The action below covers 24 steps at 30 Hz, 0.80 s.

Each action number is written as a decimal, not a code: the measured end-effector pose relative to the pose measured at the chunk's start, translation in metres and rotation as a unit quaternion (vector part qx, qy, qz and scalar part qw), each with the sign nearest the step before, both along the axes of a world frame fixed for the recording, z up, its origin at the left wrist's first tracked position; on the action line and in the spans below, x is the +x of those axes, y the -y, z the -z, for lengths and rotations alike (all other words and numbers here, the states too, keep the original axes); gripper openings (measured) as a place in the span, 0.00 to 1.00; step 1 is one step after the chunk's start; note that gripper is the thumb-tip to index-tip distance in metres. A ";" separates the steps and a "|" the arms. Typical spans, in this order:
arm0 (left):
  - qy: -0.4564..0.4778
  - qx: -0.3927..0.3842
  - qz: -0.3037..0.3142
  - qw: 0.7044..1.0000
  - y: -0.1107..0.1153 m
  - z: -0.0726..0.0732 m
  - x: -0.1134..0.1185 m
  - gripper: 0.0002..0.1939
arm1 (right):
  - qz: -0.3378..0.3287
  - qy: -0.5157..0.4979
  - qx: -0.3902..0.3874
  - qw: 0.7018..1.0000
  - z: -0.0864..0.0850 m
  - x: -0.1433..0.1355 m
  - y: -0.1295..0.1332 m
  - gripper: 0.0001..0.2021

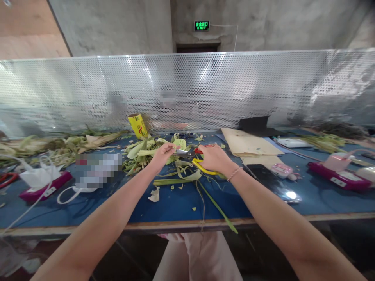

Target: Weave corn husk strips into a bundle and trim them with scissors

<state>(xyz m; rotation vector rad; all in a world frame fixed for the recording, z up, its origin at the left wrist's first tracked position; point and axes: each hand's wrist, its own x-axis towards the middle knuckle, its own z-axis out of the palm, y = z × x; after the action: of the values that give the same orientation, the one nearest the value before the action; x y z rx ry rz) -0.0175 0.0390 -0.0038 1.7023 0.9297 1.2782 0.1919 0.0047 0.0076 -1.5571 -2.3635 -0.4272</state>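
Observation:
My right hand (213,158) is closed around scissors with red and yellow handles (205,167). Their metal blades (184,153) point left, toward my left hand (165,153). The fingers of that left hand are pinched together at the blade tips, on something too small to make out, perhaps a bit of leaf. Below and behind my left hand lies a heap of pale green leaves (136,153). Leaf strips and a long green stalk (218,206) lie on the blue tabletop (175,207) between my forearms.
A yellow container (137,125) stands at the back. Brown paper (249,143), a black phone (268,181) and a pink case (281,170) lie right. Purple power strips (43,187) with cables sit at both sides. A perforated metal screen (187,89) runs behind the table.

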 end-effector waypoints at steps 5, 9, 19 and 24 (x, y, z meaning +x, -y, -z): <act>0.015 -0.004 -0.008 1.000 0.002 -0.002 0.001 0.07 | 0.021 0.000 -0.016 1.000 -0.004 -0.001 0.001 0.15; 0.024 -0.001 -0.016 1.000 0.001 -0.002 0.001 0.08 | 0.039 -0.002 -0.037 0.999 -0.007 -0.002 0.004 0.14; 0.012 0.002 -0.016 1.000 -0.002 0.001 0.000 0.08 | 0.043 0.015 -0.034 0.998 -0.010 -0.001 0.005 0.13; -0.002 0.003 -0.015 1.000 -0.001 -0.001 -0.001 0.08 | 0.041 0.031 -0.026 0.998 -0.011 -0.001 0.005 0.11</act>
<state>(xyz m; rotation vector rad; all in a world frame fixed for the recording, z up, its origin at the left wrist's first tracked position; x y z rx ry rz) -0.0183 0.0400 -0.0030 1.7019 0.9593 1.2984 0.1914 -0.0006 0.0188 -1.6927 -2.3811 -0.4402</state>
